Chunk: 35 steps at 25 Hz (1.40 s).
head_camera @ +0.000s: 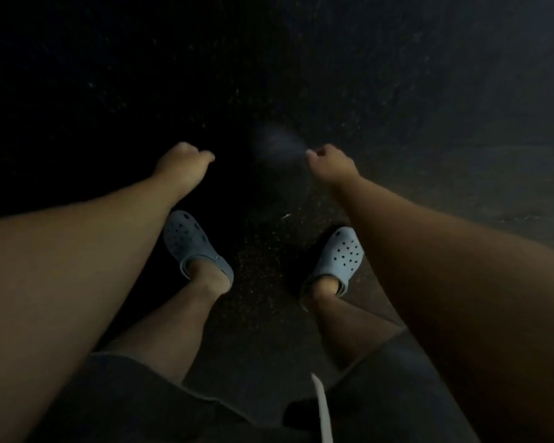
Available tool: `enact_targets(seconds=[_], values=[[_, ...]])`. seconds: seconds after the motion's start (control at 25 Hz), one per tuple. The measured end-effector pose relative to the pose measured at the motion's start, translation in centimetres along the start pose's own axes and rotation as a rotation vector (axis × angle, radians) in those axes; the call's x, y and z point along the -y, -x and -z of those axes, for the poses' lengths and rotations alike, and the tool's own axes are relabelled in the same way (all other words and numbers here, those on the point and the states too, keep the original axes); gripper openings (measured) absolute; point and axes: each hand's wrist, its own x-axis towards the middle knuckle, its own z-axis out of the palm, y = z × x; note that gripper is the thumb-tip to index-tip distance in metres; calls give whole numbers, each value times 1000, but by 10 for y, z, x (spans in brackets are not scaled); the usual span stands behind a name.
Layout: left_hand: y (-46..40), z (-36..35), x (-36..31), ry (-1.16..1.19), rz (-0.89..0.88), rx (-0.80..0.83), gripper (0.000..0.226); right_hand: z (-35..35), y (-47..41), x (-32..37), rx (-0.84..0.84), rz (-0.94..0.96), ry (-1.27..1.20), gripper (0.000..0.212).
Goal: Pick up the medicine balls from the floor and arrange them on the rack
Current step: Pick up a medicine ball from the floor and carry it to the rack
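The frame is very dark. My left hand [183,167] and my right hand [330,164] reach down over the black speckled floor [429,107], a ball's width apart, with the fingers curled inward. The space between them is almost black, with only a faint grey smudge [275,142] next to my right fingertips. I cannot make out whether a dark medicine ball sits between the hands. No rack is in view.
My feet in light grey perforated clogs, the left [189,241] and the right [339,257], stand apart below the hands. Dark shorts and a white drawstring [322,407] fill the bottom edge. Dark floor stretches on every side.
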Motion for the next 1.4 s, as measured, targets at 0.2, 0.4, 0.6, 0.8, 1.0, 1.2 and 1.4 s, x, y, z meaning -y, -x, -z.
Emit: enact_targets(seconds=[0.2,0.4,0.6,0.8,1.0,1.2,1.4], values=[[-95,-78,25,501,141,31,49,-60,-101,-43,-40,-234,-615,74],[-125,-89,32,812,204,176,60,-69,-117,-46,154,-269,-951,64],[-73,-55,25,861,216,216,58,-48,-50,-22,116,-214,-960,58],[46,19,9,1004,167,261,58,2,68,41,61,-108,-900,55],[193,139,-9,1362,-10,268,54,61,226,164,32,113,-743,68],[373,279,-13,1512,-410,87,51,94,415,305,75,453,-656,64],[546,414,32,1668,-827,-255,34,80,617,411,212,863,-625,63]])
